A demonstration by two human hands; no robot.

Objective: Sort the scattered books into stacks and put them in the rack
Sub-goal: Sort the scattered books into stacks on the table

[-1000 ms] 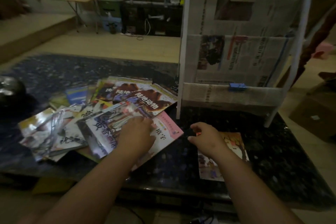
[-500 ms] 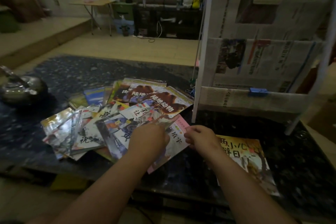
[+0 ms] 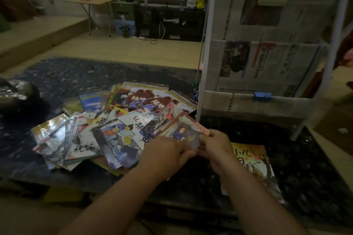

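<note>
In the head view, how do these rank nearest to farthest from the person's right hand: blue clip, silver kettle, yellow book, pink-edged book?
1. Pink-edged book, gripped in the right hand.
2. Yellow book, on the table just right of it.
3. Blue clip, on the rack beyond.
4. Silver kettle, far left.

The near edge of the thin pink-edged book (image 3: 186,129) is hidden behind the left hand (image 3: 164,155) and right hand (image 3: 216,149), and its cover is too blurred to read. The right wrist covers the left side of the yellow picture book (image 3: 254,166). At the far left the shiny metal kettle (image 3: 13,91) is cut off by the picture's edge, as is the white tube rack (image 3: 202,74) at the top and right.
</note>
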